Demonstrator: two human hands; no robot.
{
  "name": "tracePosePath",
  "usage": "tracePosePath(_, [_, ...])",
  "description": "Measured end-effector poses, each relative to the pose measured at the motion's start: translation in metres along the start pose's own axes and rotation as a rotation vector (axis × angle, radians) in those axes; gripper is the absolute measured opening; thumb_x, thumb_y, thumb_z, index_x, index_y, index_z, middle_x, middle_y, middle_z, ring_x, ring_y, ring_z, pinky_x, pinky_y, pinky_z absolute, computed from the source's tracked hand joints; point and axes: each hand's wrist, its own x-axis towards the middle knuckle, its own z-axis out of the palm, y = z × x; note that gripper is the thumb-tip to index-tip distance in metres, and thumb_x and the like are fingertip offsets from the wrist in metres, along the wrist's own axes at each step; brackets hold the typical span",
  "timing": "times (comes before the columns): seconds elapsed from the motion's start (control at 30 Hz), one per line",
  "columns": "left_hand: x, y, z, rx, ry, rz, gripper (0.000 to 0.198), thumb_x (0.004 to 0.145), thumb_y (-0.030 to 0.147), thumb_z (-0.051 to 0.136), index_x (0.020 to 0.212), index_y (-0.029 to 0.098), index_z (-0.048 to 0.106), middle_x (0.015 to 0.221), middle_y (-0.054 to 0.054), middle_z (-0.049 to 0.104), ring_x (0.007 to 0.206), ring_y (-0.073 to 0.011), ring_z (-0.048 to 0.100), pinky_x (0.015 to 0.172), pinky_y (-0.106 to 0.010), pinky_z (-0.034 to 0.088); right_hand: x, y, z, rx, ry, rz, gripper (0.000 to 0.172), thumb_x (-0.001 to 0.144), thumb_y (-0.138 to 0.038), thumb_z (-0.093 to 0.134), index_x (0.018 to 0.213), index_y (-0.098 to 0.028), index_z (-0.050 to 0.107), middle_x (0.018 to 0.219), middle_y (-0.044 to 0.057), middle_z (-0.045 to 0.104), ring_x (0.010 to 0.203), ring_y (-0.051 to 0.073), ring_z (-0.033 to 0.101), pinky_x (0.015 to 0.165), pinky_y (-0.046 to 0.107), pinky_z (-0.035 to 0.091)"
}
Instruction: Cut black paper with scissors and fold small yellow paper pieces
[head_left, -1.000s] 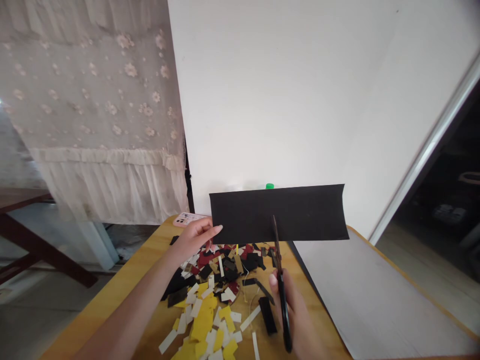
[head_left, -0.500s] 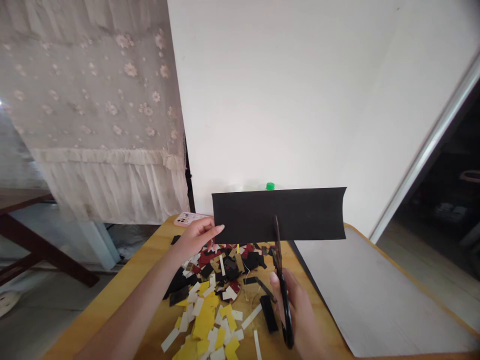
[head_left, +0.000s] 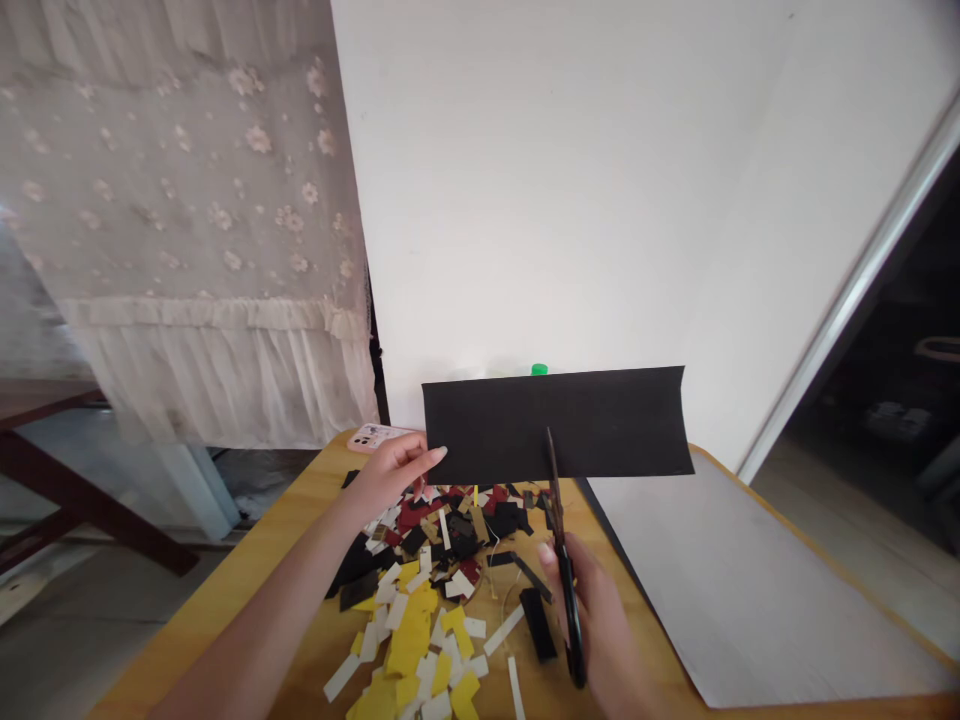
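My left hand (head_left: 391, 472) pinches the left end of a long black paper strip (head_left: 615, 425), which stands nearly upright and curls slightly at its right end. My right hand (head_left: 596, 625) is shut on a pair of dark-handled scissors (head_left: 566, 570). Their blades reach up into the strip's lower edge near its middle. Below both hands lies a pile of cut paper scraps (head_left: 427, 590) in black, white, yellow and dark red, spread over a wooden table (head_left: 311, 505).
A phone in a pink case (head_left: 382, 437) lies at the table's far corner, and a green bottle cap (head_left: 539, 370) shows behind the strip. A large white sheet (head_left: 720, 570) covers the table's right side. A lace curtain (head_left: 187, 250) hangs at left beside a white wall (head_left: 540, 200).
My right hand and the scissors handles have risen slightly. The black strip and the whole view have shifted a little, and the left hand keeps its hold on the strip.
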Motion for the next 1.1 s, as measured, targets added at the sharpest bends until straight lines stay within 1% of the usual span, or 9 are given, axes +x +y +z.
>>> tracePosePath(0.2, [-0.001, 0.002, 0.001, 0.002, 0.016, 0.001, 0.048, 0.077, 0.063, 0.064, 0.061, 0.024, 0.041, 0.043, 0.008, 0.048, 0.040, -0.0141, 0.053, 0.044, -0.023, 0.032, 0.001, -0.005, -0.002, 0.043, 0.034, 0.007, 0.040, 0.089, -0.061, 0.051, 0.078, -0.023, 0.056, 0.075, 0.003, 0.064, 0.077, 0.025, 0.060, 0.069, 0.030, 0.047])
tracePosePath(0.3, [-0.001, 0.003, 0.001, 0.003, 0.010, -0.001, 0.048, 0.077, 0.063, 0.064, 0.061, 0.024, 0.042, 0.043, 0.008, 0.049, 0.040, -0.0139, 0.052, 0.045, -0.023, 0.032, -0.001, -0.008, -0.002, 0.045, 0.013, 0.016, 0.044, 0.089, -0.065, 0.049, 0.076, -0.023, 0.055, 0.073, 0.003, 0.062, 0.075, 0.025, 0.060, 0.065, 0.030, 0.046])
tracePosePath(0.37, [0.000, 0.003, 0.001, 0.004, 0.001, -0.004, 0.048, 0.078, 0.063, 0.064, 0.061, 0.024, 0.042, 0.042, 0.007, 0.051, 0.040, -0.0138, 0.052, 0.045, -0.023, 0.031, -0.002, -0.010, -0.002, 0.037, -0.003, 0.014, 0.046, 0.090, -0.066, 0.046, 0.078, -0.023, 0.056, 0.074, 0.003, 0.062, 0.078, 0.026, 0.061, 0.066, 0.030, 0.047])
tracePosePath(0.5, [0.001, -0.001, 0.000, 0.009, -0.024, -0.010, 0.047, 0.079, 0.063, 0.064, 0.061, 0.024, 0.044, 0.044, 0.006, 0.055, 0.042, -0.0149, 0.054, 0.046, -0.023, 0.032, -0.004, -0.015, -0.001, 0.071, -0.047, 0.050, 0.048, 0.092, -0.067, 0.045, 0.088, -0.022, 0.062, 0.084, 0.005, 0.069, 0.086, 0.028, 0.064, 0.076, 0.032, 0.050])
tracePosePath(0.7, [0.003, -0.007, -0.002, 0.017, -0.063, -0.011, 0.046, 0.082, 0.061, 0.064, 0.062, 0.023, 0.048, 0.045, 0.005, 0.058, 0.045, -0.0151, 0.055, 0.049, -0.024, 0.034, -0.004, -0.018, -0.004, 0.127, -0.053, 0.155, 0.062, 0.082, -0.078, 0.050, 0.101, -0.021, 0.065, 0.103, 0.008, 0.072, 0.099, 0.031, 0.066, 0.082, 0.034, 0.053])
tracePosePath(0.87, [0.002, -0.007, -0.003, 0.017, -0.098, -0.036, 0.042, 0.082, 0.056, 0.067, 0.064, 0.022, 0.050, 0.045, 0.006, 0.057, 0.043, -0.0138, 0.053, 0.048, -0.023, 0.033, -0.004, -0.018, -0.006, 0.158, -0.053, 0.237, 0.068, 0.079, -0.083, 0.049, 0.099, -0.021, 0.069, 0.089, 0.006, 0.070, 0.094, 0.031, 0.066, 0.083, 0.037, 0.053])
tracePosePath(0.97, [0.002, -0.005, -0.002, 0.004, -0.131, -0.052, 0.042, 0.079, 0.058, 0.069, 0.066, 0.022, 0.052, 0.048, 0.006, 0.057, 0.043, -0.0138, 0.054, 0.047, -0.023, 0.033, -0.004, -0.019, -0.004, 0.171, -0.013, 0.267, 0.068, 0.076, -0.082, 0.053, 0.100, -0.021, 0.071, 0.089, 0.006, 0.070, 0.092, 0.030, 0.066, 0.084, 0.037, 0.052])
tracePosePath(1.03, [0.002, -0.004, -0.001, -0.007, -0.146, -0.059, 0.044, 0.077, 0.060, 0.069, 0.066, 0.021, 0.052, 0.050, 0.006, 0.057, 0.044, -0.0133, 0.055, 0.047, -0.022, 0.034, -0.003, -0.021, -0.002, 0.177, 0.035, 0.269, 0.066, 0.076, -0.081, 0.055, 0.098, -0.021, 0.071, 0.088, 0.006, 0.070, 0.091, 0.029, 0.065, 0.083, 0.036, 0.052])
tracePosePath(1.1, [0.001, -0.004, 0.001, -0.018, -0.155, -0.065, 0.046, 0.076, 0.063, 0.068, 0.065, 0.021, 0.051, 0.049, 0.006, 0.056, 0.043, -0.0127, 0.054, 0.047, -0.022, 0.033, -0.004, -0.024, -0.002, 0.178, 0.047, 0.227, 0.061, 0.079, -0.079, 0.053, 0.091, -0.021, 0.070, 0.084, 0.006, 0.070, 0.088, 0.028, 0.065, 0.079, 0.034, 0.051])
